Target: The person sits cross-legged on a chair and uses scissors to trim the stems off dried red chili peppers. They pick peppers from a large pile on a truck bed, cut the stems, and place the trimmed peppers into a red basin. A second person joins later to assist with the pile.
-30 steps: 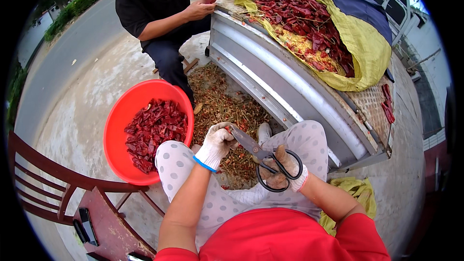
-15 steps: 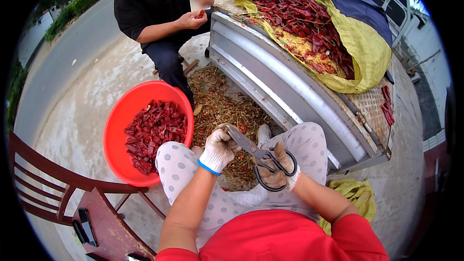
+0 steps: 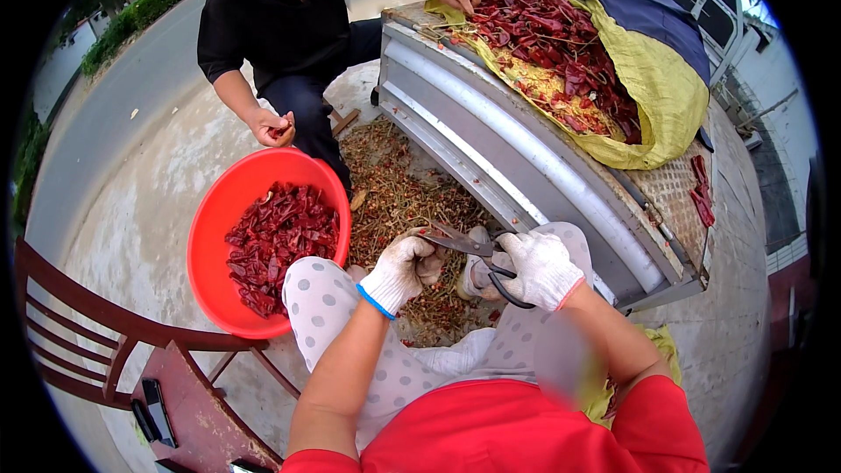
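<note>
My right hand [image 3: 541,270], in a white knit glove, grips a pair of scissors [image 3: 467,244] by its black looped handles, palm down. The dark blades point left, slightly parted, with their tips at the fingers of my left hand [image 3: 401,268]. That hand wears a white glove with a blue cuff. Its fingers are curled in a pinch, and whatever is between them is too small to make out. Both hands are above my lap, over a heap of chili stems and scraps [image 3: 407,197] on the ground.
A red basin [image 3: 208,241] of dried red chilies [image 3: 285,241] stands left. At the right, a metal truck bed [image 3: 517,158] carries a yellow sack [image 3: 670,96] full of chilies. A person in black [image 3: 272,26] sits opposite. A wooden chair [image 3: 79,324] stands lower left.
My right hand has turned palm down and its fingers now work the scissors' handles; the blades have parted. The person opposite has reached one hand to the sack and lowered the other toward the basin.
</note>
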Available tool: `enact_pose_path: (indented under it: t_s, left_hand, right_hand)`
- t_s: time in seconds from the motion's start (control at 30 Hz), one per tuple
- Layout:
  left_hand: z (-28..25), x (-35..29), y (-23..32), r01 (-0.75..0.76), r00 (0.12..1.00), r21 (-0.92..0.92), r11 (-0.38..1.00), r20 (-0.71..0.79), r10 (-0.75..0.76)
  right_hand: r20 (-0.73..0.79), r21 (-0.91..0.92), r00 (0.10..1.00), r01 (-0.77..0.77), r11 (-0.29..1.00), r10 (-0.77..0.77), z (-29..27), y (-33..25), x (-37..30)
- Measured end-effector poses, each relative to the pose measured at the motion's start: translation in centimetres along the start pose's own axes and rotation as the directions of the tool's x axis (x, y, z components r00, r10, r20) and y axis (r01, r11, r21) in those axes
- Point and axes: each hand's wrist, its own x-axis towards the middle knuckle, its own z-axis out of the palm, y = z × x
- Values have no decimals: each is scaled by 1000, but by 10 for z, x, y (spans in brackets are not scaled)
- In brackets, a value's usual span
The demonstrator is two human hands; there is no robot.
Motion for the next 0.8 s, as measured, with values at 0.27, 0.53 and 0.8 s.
enact_pose_path:
  t_s: [0.27, 0.53, 0.8]
  left_hand:
    - [12, -9, 6, 12, 1000, 134, 991, -21, -9]
    - [-12, -4, 2, 27, 999, 127, 992, 16, -29]
    - [-1, -11, 10, -81, 991, 111, 990, -94, 92]
  right_hand:
    - [-24, -108, 997, 64, 992, -67, -1, 1, 6]
    - [174, 202, 985, -43, 978, 8, -1, -5, 1]
    - [12, 269, 998, -69, 961, 68, 14, 9, -13]
